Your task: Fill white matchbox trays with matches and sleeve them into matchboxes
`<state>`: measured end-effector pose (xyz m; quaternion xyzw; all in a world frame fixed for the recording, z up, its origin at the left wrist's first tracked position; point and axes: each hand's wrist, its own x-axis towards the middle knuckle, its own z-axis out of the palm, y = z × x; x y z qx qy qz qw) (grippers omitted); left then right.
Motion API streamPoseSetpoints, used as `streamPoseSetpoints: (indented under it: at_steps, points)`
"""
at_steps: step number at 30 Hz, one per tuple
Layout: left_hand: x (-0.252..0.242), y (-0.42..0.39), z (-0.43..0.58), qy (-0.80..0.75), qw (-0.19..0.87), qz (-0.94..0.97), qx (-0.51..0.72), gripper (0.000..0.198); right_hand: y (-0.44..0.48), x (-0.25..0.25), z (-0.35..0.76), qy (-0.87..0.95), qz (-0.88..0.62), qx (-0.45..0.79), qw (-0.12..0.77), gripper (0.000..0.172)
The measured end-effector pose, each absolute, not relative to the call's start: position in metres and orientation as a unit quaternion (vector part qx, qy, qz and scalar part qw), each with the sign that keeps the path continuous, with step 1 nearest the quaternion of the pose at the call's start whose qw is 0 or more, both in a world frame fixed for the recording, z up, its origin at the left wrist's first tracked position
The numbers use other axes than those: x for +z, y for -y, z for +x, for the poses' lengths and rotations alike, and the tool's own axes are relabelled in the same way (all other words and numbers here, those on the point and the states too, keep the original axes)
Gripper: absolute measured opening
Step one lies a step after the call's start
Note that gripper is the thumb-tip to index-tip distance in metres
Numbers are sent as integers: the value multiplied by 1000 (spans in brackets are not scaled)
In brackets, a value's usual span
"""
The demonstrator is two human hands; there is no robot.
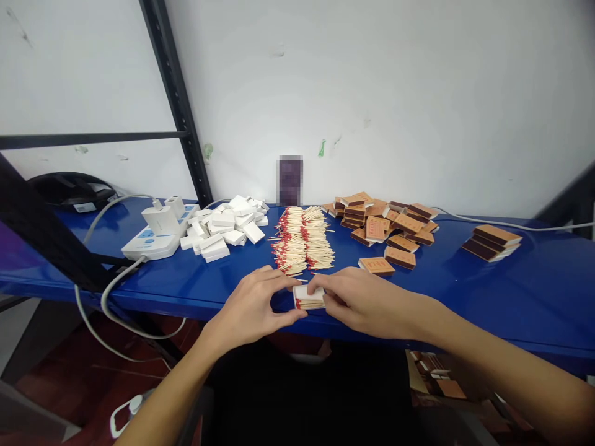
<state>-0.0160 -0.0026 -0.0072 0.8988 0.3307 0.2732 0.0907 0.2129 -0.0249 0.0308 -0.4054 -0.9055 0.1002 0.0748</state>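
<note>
A white matchbox tray [302, 291] lies at the front edge of the blue table, partly filled with red-tipped matches along its near side. My left hand [258, 302] grips the tray's left end between thumb and forefinger. At the tray's right end is my right hand [348, 298], its forefinger reaching inside and its thumb against the near corner; whether it pinches any matches is hidden. Just beyond the tray, loose matches [304, 238] lie in two long heaps. White trays [225, 223] are piled to the left, brown matchbox sleeves [390, 226] to the right.
Several stacked matchboxes [493, 241] sit farther right. A white power strip [158, 238] with plugged-in chargers and cables is on the left, beside a black metal post [176, 99]. A dark pixelated object [290, 181] leans against the wall. Below the table is an open carton [437, 378].
</note>
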Motion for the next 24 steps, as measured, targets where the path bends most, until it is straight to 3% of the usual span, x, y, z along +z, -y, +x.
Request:
streamPoseSetpoints:
  at_steps: [8,20,24]
  points:
    - [-6,7,-14,-351,77,901,243,30,7,33,227,852,-518,49,57,19]
    - [-3,10,-14,-359,77,903,221,29,-1,19,229,861,-503,42,53,21]
    - [-4,13,-16,-370,71,902,210,32,3,22,220,863,-496,40,94,23]
